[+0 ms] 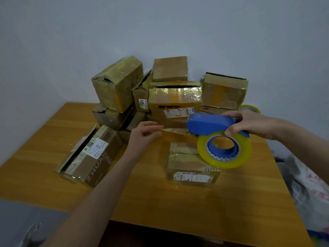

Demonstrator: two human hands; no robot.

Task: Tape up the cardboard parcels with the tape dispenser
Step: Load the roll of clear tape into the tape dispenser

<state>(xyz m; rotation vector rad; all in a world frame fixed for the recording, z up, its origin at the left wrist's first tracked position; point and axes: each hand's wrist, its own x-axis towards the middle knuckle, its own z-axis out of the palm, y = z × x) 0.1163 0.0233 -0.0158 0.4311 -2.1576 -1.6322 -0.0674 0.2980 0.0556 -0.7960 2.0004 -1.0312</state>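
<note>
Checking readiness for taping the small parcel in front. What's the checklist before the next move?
1. Grip: right hand holds tape dispenser: ok.
2. Free end: left hand pinches tape strip: ok.
3. Tape strip flat, no twist: cannot tell, blurred.
4. Target: small parcel lies flat on table, apart from the pile: ok.
5. Tape strip on small parcel: not ok, held above it.
6. Supply: roll has plenty of tape: ok.
</note>
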